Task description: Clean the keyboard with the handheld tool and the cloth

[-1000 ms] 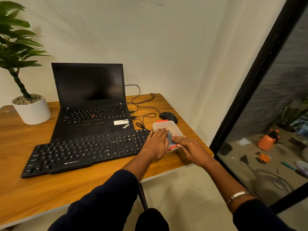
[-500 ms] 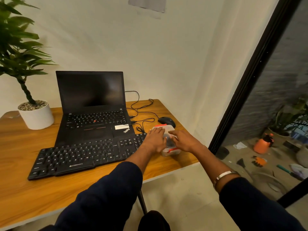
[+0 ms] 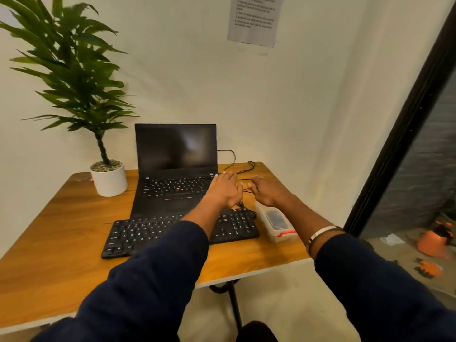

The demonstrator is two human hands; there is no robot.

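While both hands [image 3: 243,190] hover apart, the box [image 3: 277,224] nears the table [image 3: 259,264] edge.

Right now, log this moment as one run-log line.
left hand: open, over laptop | right hand: open, beyond box | keyboard: untouched

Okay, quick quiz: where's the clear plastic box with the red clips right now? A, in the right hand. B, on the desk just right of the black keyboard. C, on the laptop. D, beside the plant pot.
B: the clear box sits on the desk right of the black keyboard, no hand touching it.
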